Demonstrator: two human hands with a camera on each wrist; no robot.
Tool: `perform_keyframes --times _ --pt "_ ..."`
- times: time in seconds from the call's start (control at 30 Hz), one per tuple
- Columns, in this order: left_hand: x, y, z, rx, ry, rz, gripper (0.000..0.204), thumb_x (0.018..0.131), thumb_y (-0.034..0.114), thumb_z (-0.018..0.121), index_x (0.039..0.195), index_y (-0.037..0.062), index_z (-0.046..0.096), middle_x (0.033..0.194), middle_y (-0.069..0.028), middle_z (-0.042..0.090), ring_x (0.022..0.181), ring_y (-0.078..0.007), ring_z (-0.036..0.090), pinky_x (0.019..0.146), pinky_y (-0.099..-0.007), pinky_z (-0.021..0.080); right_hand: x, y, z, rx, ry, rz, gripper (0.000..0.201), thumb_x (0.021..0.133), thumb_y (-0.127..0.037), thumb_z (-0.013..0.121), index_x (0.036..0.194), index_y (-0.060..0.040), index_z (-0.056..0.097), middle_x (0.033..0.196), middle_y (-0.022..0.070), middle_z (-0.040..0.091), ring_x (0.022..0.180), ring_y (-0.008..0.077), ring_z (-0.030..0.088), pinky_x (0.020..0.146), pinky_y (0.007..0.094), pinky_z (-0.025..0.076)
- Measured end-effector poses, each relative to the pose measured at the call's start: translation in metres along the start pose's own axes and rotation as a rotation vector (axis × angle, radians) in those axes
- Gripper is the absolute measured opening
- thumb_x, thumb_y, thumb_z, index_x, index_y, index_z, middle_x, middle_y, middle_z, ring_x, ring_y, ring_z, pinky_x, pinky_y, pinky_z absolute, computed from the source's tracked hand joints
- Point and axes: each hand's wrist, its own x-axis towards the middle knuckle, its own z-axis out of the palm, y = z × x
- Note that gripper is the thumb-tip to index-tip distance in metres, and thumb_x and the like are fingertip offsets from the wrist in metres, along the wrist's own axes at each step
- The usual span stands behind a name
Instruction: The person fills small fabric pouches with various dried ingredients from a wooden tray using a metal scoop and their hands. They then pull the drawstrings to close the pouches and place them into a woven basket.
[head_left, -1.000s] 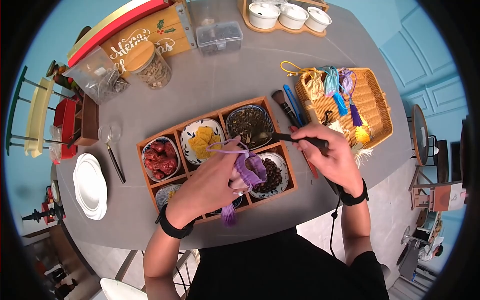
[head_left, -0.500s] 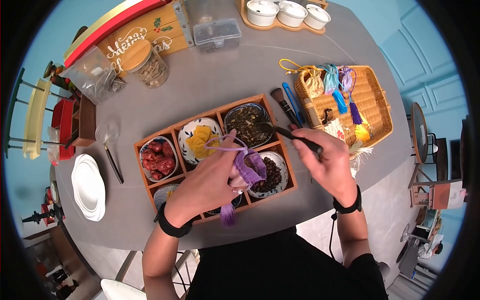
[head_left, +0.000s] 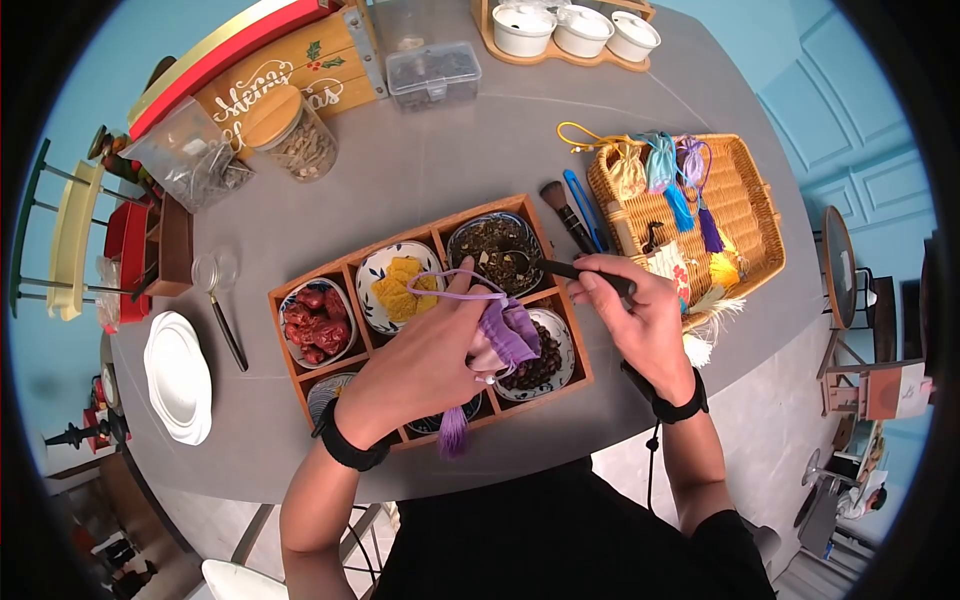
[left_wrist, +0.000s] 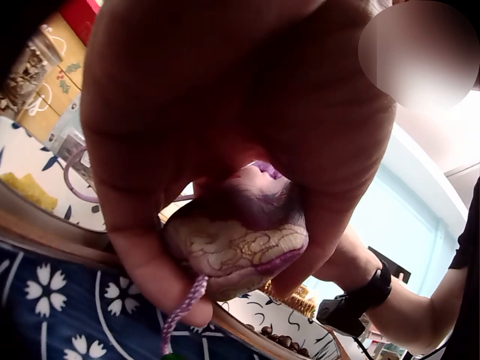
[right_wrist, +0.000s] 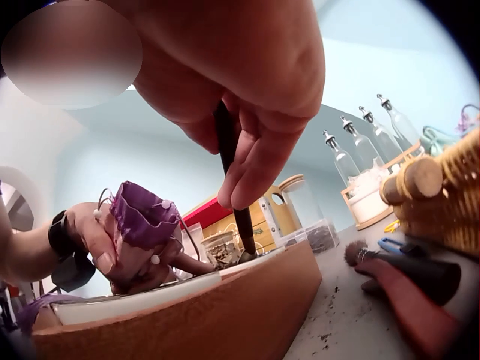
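Observation:
In the head view, my left hand (head_left: 415, 370) holds a purple drawstring pouch (head_left: 507, 335) over the front of a divided wooden box (head_left: 320, 264). Its ruffled mouth is open, and a purple tassel (head_left: 453, 432) hangs below. In the left wrist view, thumb and fingers curl round the pouch's patterned body (left_wrist: 247, 244). My right hand (head_left: 645, 325) grips the black handle of a small spoon (head_left: 600, 278). The spoon's head dips into dried dark leaves (head_left: 490, 240) in a bowl at the box's back right. Beside the pouch lie dark brown beans (head_left: 535, 370), partly covered by it.
Other compartments hold red dried dates (head_left: 318, 325) and yellow pieces (head_left: 402, 290). Right of the box lie a brush (head_left: 565, 212) and a blue cutter (head_left: 583, 205), near a wicker basket (head_left: 755, 215) with small pouches. At left are a strainer (head_left: 222, 310) and white dishes (head_left: 178, 375).
The spoon's head has shifted within the leaf bowl and now sits lower among the leaves. My right hand has moved slightly toward me and left. The left hand still holds the pouch, tilted slightly differently.

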Motion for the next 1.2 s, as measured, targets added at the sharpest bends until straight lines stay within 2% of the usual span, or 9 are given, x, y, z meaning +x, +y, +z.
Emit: perform_keyframes --times 0.17,0.23,0.47,0.53,0.67,0.77,0.83,0.97,1.2 --pt "0.005 0.000 0.003 0.062 0.035 0.066 0.036 0.076 0.007 0.068 0.105 -0.0034 0.049 0.073 -0.0164 0.053 0.083 -0.0404 0.059 0.115 -0.0443 0.030 0.004 0.007 0.004 0.311 0.079 0.237 0.022 0.098 -0.012 0.061 0.109 0.0067 0.066 0.083 0.0118 0.072 0.072 0.0126 0.068 0.067 0.0252 0.055" --pt "0.008 0.009 -0.003 0.113 -0.116 0.001 0.057 0.074 0.006 0.070 0.123 -0.0072 0.045 0.149 -0.0397 0.026 0.110 -0.0491 0.057 0.098 -0.0480 0.045 0.006 0.016 0.003 0.459 0.076 0.300 0.025 0.099 -0.014 0.059 0.108 0.0085 0.065 0.083 0.0120 0.072 0.071 0.0134 0.068 0.069 0.0251 0.056" --pt "0.009 0.014 -0.002 0.051 -0.102 -0.007 0.059 0.074 0.006 0.069 0.125 -0.0085 0.044 0.149 -0.0369 0.028 0.108 -0.0477 0.058 0.097 -0.0468 0.046 0.009 0.022 0.003 0.501 0.089 0.337 0.026 0.100 -0.015 0.057 0.105 0.0090 0.065 0.082 0.0130 0.072 0.070 0.0141 0.068 0.068 0.0253 0.056" --pt "0.008 0.007 0.003 0.056 -0.016 0.096 0.091 0.076 0.006 0.069 0.151 -0.0084 0.019 0.070 -0.0113 0.053 0.069 -0.0291 0.055 0.080 -0.0355 0.048 0.010 0.022 0.004 0.506 0.110 0.351 0.025 0.102 -0.012 0.054 0.107 0.0109 0.061 0.081 0.0181 0.071 0.065 0.0173 0.068 0.064 0.0264 0.057" --pt "0.002 0.010 -0.007 0.006 -0.103 -0.034 0.096 0.078 0.006 0.071 0.154 -0.0036 0.013 0.072 -0.0081 0.054 0.071 -0.0234 0.056 0.078 -0.0308 0.047 0.010 0.018 0.002 0.506 0.162 0.373 0.025 0.101 -0.014 0.055 0.107 0.0094 0.062 0.080 0.0165 0.071 0.064 0.0161 0.067 0.063 0.0262 0.056" --pt "-0.006 0.015 -0.011 -0.139 0.009 -0.047 0.097 0.080 0.008 0.074 0.156 0.0012 0.014 0.069 -0.0042 0.052 0.068 -0.0165 0.054 0.074 -0.0266 0.045 0.012 0.011 0.000 0.461 0.187 0.390 0.025 0.101 -0.015 0.055 0.106 0.0083 0.063 0.079 0.0152 0.071 0.063 0.0154 0.067 0.063 0.0263 0.056" --pt "-0.007 0.021 -0.017 -0.174 -0.056 -0.192 0.097 0.081 0.008 0.076 0.157 0.0035 0.015 0.068 -0.0025 0.051 0.064 -0.0126 0.051 0.070 -0.0243 0.045 0.011 0.010 -0.003 0.468 0.192 0.379 0.026 0.101 -0.016 0.055 0.105 0.0079 0.063 0.079 0.0148 0.071 0.063 0.0155 0.068 0.063 0.0264 0.056" --pt "-0.007 0.013 -0.011 -0.154 0.003 -0.111 0.096 0.080 0.008 0.076 0.156 0.0043 0.017 0.067 -0.0018 0.050 0.061 -0.0107 0.048 0.067 -0.0239 0.045 0.012 0.009 -0.008 0.509 0.226 0.363 0.026 0.100 -0.017 0.058 0.104 0.0085 0.064 0.079 0.0140 0.072 0.065 0.0141 0.068 0.062 0.0241 0.055" --pt "-0.006 0.005 -0.009 -0.153 0.052 -0.076 0.097 0.078 0.011 0.078 0.156 0.0040 0.021 0.078 -0.0045 0.055 0.067 -0.0116 0.052 0.072 -0.0253 0.046 0.013 -0.010 -0.026 0.477 0.259 0.218 0.027 0.101 -0.016 0.053 0.104 0.0088 0.063 0.078 0.0157 0.071 0.060 0.0172 0.066 0.061 0.0271 0.056"
